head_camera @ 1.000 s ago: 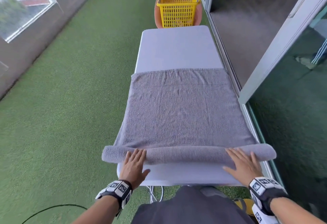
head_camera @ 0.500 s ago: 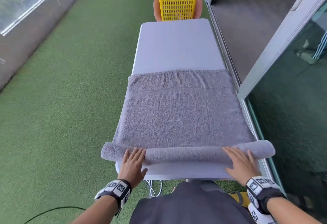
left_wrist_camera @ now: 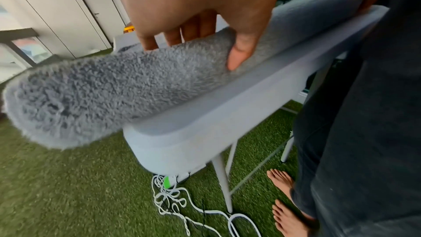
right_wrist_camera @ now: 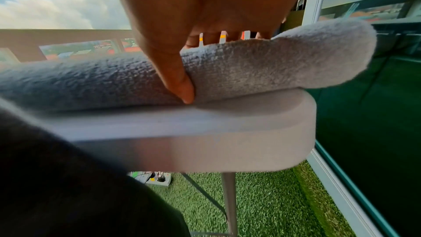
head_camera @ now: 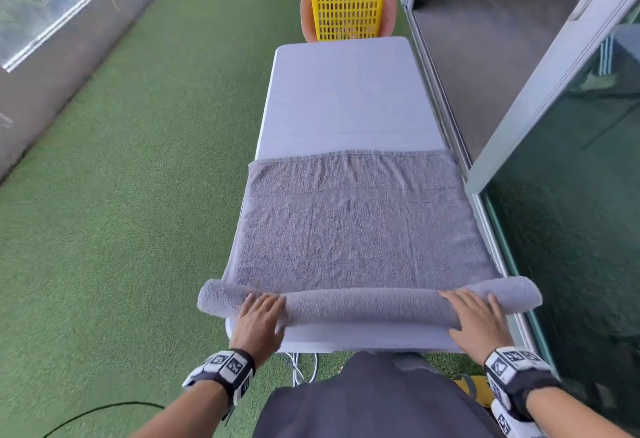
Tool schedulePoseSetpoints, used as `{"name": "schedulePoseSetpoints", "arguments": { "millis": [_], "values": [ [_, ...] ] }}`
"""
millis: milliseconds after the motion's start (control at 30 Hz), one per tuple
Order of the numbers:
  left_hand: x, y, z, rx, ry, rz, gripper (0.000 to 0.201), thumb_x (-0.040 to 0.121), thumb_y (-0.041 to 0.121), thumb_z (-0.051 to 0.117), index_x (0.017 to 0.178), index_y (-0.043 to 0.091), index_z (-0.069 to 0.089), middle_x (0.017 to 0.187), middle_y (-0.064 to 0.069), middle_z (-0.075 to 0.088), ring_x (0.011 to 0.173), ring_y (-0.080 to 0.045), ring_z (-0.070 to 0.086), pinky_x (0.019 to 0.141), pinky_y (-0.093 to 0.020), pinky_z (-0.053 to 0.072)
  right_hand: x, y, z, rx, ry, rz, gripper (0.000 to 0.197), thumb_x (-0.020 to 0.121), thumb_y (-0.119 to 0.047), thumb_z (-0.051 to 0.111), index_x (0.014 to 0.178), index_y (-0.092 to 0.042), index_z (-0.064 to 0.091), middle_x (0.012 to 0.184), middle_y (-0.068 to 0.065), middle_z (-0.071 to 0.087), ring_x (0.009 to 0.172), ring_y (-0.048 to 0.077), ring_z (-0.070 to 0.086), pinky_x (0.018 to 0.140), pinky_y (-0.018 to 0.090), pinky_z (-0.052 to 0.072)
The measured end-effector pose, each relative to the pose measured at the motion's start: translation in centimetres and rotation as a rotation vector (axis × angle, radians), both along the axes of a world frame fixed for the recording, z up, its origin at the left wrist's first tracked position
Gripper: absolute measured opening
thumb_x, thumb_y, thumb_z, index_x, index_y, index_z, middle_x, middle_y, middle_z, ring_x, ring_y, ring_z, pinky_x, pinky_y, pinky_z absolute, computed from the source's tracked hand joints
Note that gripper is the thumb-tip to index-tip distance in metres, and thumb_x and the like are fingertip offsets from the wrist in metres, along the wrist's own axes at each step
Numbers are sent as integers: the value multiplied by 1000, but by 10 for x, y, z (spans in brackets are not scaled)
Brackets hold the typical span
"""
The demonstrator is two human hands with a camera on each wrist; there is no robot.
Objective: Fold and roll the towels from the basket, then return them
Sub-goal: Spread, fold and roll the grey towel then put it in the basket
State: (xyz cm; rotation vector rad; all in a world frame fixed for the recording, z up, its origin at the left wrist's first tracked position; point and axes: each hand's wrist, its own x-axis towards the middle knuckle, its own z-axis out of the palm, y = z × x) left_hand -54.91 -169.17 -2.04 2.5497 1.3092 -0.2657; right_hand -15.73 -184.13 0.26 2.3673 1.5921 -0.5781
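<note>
The roll (head_camera: 367,304) is fatter now than a second ago, another turn of towel (head_camera: 360,230) wound in, and it sits a touch further up the table (head_camera: 343,91) with more bare top showing at the near edge. Both hands have travelled with it: left hand (head_camera: 258,323) and right hand (head_camera: 479,321) lie over the roll, thumbs tucked against its near side. The flat stretch of towel beyond is shorter
</note>
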Motion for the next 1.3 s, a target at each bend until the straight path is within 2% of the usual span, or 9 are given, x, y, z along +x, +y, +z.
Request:
{"name": "schedulePoseSetpoints", "arguments": {
  "millis": [100, 233, 367, 500, 600, 800, 967, 1100, 1300],
  "values": [
    [3, 6, 7, 46, -83, 2, 27, 69, 38, 77, 92, 26, 69, 89, 8, 70, 84, -12, 63, 90, -47, 50, 7, 7, 4, 0, 21, -20, 49, 81, -39, 58, 128, -41, 43, 135, -20, 48, 127, 8, 40, 115, 42, 15],
    [13, 25, 19, 40, -94, 56, 55, 95, 46, 22, 138, 20, 44, 141, 2, 48, 127, -17, 45, 114, -41, 22, 19, 34, 8, 35, 27, -26, 51, 93, -34, 42, 143, -37, 34, 149, -15, 35, 136, 9, 31, 117, 49, 5],
    [12, 16, 9, -23, 11, 78, 69, 99, 53, 30, 151, 19, 0, 153, 2, -5, 146, -20, -2, 115, -39, -11, 11, 22, 0, 81, 118, -35, 64, 96, -54, 36, 151, -37, 8, 155, -21, 9, 147, 8, 5, 116, 45, -7],
    [5, -1, 1, 20, 8, 13, 55, 71, 34, 76, 122, 20, 61, 121, 0, 65, 112, -22, 60, 108, -49, 33, 2, -4, -9, 53, 37, 7, 70, 82, -36, 64, 144, -37, 30, 151, -13, 33, 143, 11, 22, 119, 45, 6],
    [10, 4, 8, 93, -112, 8, 23, 79, 44, 57, 89, 26, 67, 90, 8, 67, 83, -12, 58, 87, -45, 49, 12, 12, -1, 74, 13, -1, 50, 77, -30, 63, 126, -40, 52, 131, -16, 55, 125, 11, 44, 114, 43, 16],
    [19, 16, 9, -4, 4, 117, 63, 97, 53, 7, 151, 21, -2, 154, 1, -9, 145, -21, -7, 116, -41, -12, 23, 42, 5, 99, 118, 19, 64, 94, -50, 41, 150, -38, 12, 156, -20, 8, 146, 9, 12, 116, 50, -5],
    [7, -2, -3, 3, 66, 23, 64, 71, 35, 77, 129, 20, 56, 129, -1, 60, 123, -25, 53, 111, -51, 26, -1, 4, -6, 19, 21, 65, 75, 82, -46, 62, 145, -43, 22, 152, -20, 27, 142, 8, 22, 119, 45, 1],
    [11, 8, 10, 125, -63, -2, 34, 86, 42, 39, 99, 25, 66, 96, 7, 68, 90, -14, 58, 94, -45, 46, 6, 19, 3, 30, 49, 23, 55, 83, -41, 57, 136, -43, 42, 142, -19, 43, 132, 9, 35, 118, 46, 4],
    [15, 17, 11, 11, -31, 76, 63, 99, 52, 20, 152, 19, 11, 153, 2, 8, 146, -20, 8, 118, -42, -4, 19, 34, 6, 86, 122, -30, 64, 95, -55, 35, 151, -38, 9, 157, -19, 9, 146, 9, 6, 113, 49, -14]
  ]
}}
